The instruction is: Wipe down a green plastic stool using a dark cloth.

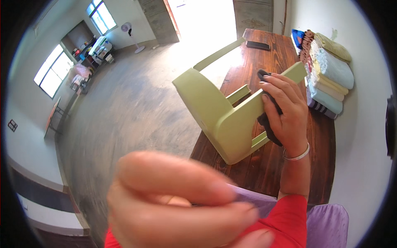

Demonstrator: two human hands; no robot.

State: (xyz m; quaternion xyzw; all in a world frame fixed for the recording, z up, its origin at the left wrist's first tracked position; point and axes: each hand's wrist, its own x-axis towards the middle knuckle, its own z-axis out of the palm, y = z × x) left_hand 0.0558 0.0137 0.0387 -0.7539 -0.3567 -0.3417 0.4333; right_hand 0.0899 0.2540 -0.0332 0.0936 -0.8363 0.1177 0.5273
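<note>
A pale green plastic stool [238,124] lies tipped on its side on the dark wooden table [266,173], its legs pointing away from me and to the right. My right hand [287,108] grips a dark cloth [273,133] and presses it against one of the stool's legs; a light bracelet is on that wrist. Close to the camera, blurred and large, my left hand [183,198] is raised with its fingers curled. Nothing shows between its thumb and fingers, and it does not touch the stool.
Folded towels and cloths [332,74] are stacked on the table by the right wall. A dark phone [258,45] lies at the table's far end. Purple-covered chairs [328,224] stand at the near edge. Across the floor are a standing fan [133,37] and parked scooters [100,49].
</note>
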